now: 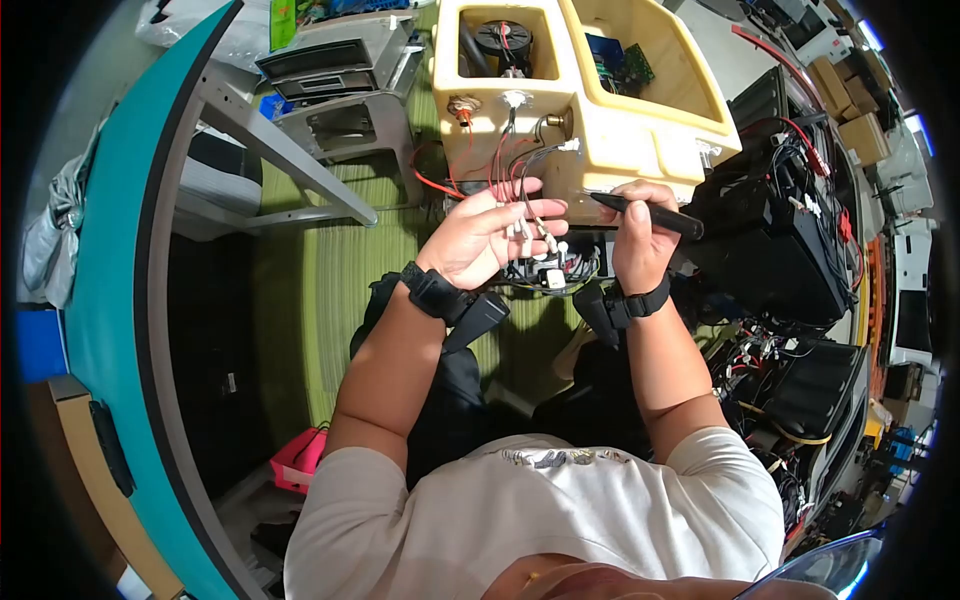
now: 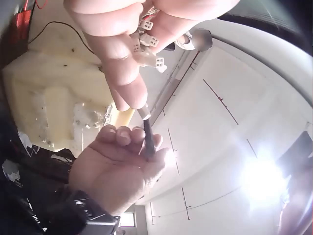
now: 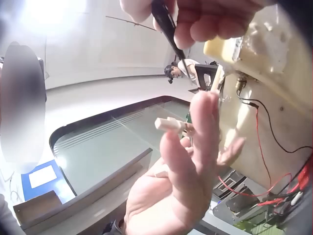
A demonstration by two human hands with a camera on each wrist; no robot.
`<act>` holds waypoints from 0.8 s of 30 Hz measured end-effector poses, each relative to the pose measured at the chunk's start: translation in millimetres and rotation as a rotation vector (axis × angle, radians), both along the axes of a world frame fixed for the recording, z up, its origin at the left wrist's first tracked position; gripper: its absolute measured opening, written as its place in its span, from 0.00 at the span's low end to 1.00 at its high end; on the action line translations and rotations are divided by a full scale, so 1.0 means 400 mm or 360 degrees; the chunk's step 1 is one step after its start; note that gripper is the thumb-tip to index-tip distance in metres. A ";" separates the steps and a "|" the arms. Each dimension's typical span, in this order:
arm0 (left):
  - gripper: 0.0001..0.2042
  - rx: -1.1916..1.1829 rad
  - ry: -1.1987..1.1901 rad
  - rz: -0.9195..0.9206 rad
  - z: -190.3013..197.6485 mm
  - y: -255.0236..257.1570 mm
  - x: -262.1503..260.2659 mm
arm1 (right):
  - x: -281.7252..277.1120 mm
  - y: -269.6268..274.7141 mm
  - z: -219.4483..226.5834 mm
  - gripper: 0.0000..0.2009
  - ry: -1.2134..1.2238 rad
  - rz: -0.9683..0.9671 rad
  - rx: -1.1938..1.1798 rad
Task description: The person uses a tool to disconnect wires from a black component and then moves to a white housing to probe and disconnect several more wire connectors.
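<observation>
My left hand (image 1: 475, 240) is palm up in front of a cream-yellow plastic shell (image 1: 640, 155), holding a bunch of small white wire connectors (image 2: 149, 40) between its fingers. Thin red and black wires (image 1: 507, 150) run from the connectors toward the shell. In the right wrist view, one white connector (image 3: 167, 124) sticks out between the thumb and fingers. My right hand (image 1: 643, 245) grips a black pen-shaped tool (image 1: 668, 217) with a thin tip, pointed toward the left hand. In the left wrist view, the tool's tip overlaps the left fingertips.
Beneath the hands lies a nest of cables and parts (image 1: 575, 265). Black equipment (image 1: 770, 230) with loose wires stands at the right. Metal boxes (image 1: 335, 75) are stacked at the back left, beyond a grey table leg (image 1: 275, 145). A teal tabletop (image 1: 105, 250) runs along the left.
</observation>
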State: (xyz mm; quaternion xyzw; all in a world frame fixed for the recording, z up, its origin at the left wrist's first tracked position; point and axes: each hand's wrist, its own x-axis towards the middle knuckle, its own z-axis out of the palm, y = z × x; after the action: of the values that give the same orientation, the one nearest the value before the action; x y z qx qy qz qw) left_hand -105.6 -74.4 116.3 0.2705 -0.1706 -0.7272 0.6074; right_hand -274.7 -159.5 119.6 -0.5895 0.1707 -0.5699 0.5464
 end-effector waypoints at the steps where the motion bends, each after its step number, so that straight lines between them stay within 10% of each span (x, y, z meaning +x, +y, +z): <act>1: 0.16 0.0006 -0.0004 -0.0009 -0.007 -0.006 -0.004 | -0.006 -0.002 0.001 0.08 -0.0004 -0.0009 0.0006; 7: 0.27 0.0065 0.0197 -0.0194 -0.045 -0.027 0.008 | -0.023 -0.006 -0.010 0.07 0.0223 0.0167 -0.0402; 15: 0.21 0.0129 -0.0491 -0.0191 -0.031 -0.044 0.017 | -0.039 -0.005 -0.003 0.07 0.0277 0.0067 -0.0436; 24: 0.17 0.0133 -0.0264 -0.0152 -0.029 -0.044 0.028 | -0.037 -0.010 -0.008 0.06 0.0228 0.0065 -0.0391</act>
State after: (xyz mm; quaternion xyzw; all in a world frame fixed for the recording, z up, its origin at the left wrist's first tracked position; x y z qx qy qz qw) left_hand -94.3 -92.1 104.6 0.3464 -0.2025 -0.7368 0.5441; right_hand -289.5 -163.6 116.5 -0.6944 0.1262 -0.5318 0.4680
